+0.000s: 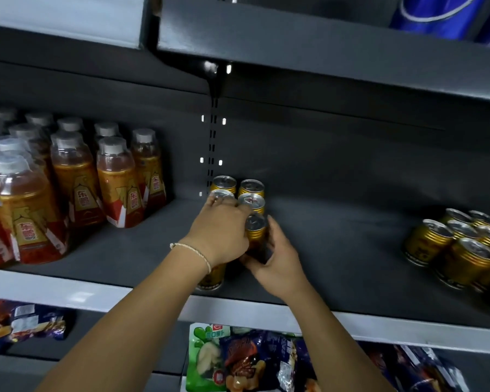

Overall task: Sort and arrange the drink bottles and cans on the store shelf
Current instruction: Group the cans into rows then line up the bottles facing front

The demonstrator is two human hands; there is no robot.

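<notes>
Right hand [277, 264] fingers wrapped round gold can [255, 232] – left hand [218, 236] over neighbouring cans [251, 188] on shelf [337, 250], grip can't tell

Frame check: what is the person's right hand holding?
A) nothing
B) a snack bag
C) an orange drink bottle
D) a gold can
D: the right hand curls its fingers round a gold can at the front of the middle group on the shelf.
</notes>
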